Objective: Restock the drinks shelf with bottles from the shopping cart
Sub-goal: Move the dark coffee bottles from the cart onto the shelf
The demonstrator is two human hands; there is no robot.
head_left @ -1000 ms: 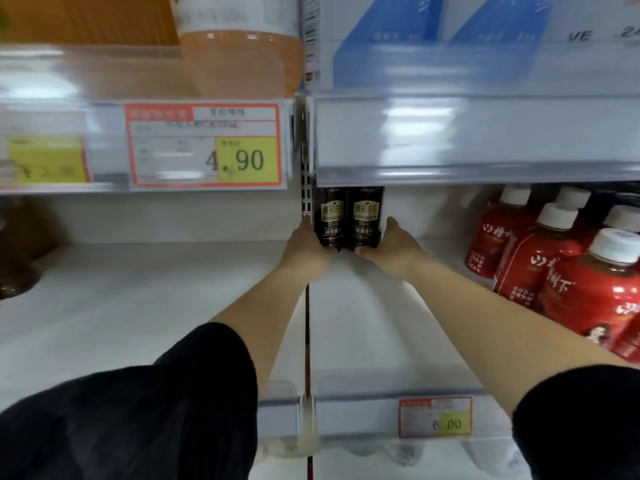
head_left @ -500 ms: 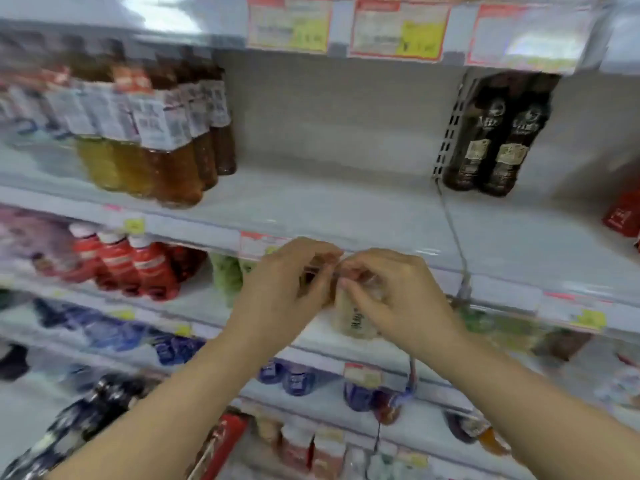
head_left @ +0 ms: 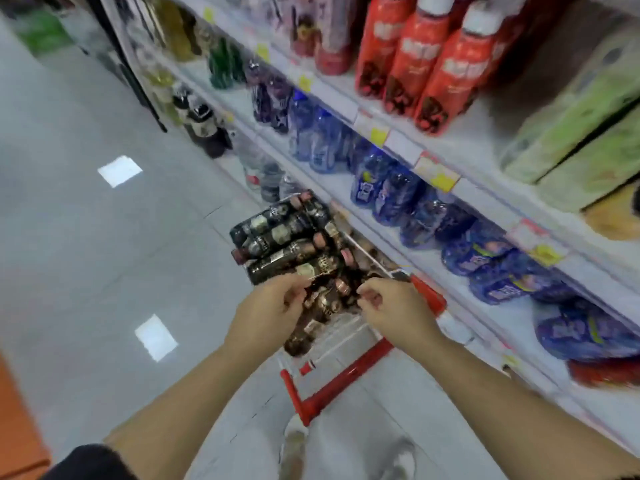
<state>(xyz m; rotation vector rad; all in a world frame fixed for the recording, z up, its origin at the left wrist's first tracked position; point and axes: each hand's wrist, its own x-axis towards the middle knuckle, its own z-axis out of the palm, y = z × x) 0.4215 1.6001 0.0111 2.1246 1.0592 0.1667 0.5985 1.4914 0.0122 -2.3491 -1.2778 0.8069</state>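
Bare forearms — short black sleeve (head_left: 93, 460)

Place: a supermarket drinks aisle.
Shelving: long white shelves (head_left: 485, 157) stocked with red bottles (head_left: 408, 57) and blue bottles (head_left: 391, 188).
Price tags: yellow labels (head_left: 437, 173) along the shelf edges.
Below the shelves: a red-handled shopping cart (head_left: 346, 375) on grey floor tiles (head_left: 104, 254).

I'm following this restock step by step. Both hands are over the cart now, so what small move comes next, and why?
Probably lower both hands onto the dark bottles and grip one each. The left hand and right hand look empty, fingers curled just above the pile in the cart.
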